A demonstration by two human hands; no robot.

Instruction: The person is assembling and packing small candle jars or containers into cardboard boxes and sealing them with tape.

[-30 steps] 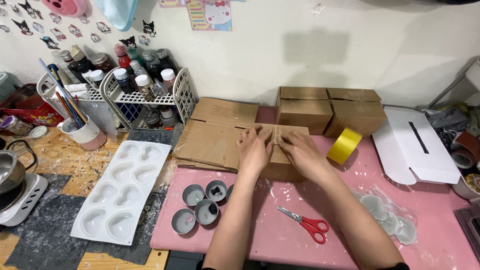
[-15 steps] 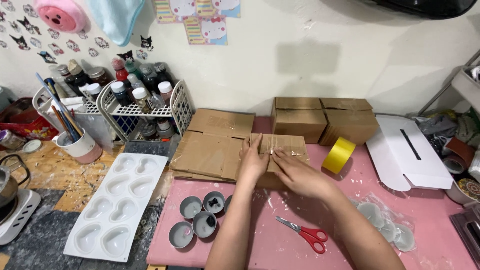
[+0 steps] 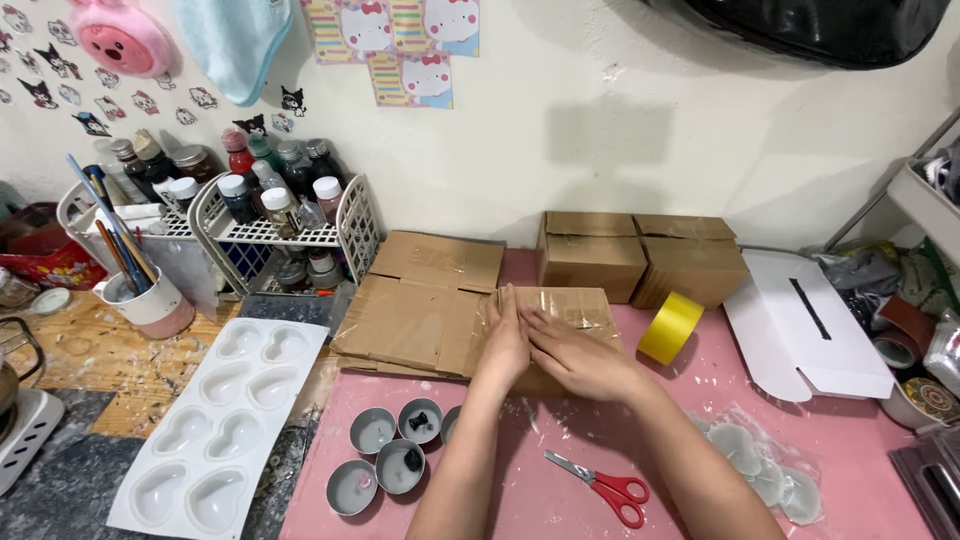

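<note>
- Head view: taped cardboard box on the pink table, against flattened cardboard on its left.
- Left hand and right hand: flat, pressing the box top, grasping nothing.
- Open room: bare pink surface before the box; scissors and tins near.
- Since earlier: right hand slid leftward against the left hand.

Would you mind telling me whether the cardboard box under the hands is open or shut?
Shut: the cardboard box has its top flaps flat under shiny tape, with the left hand and right hand pressing on it.
</note>
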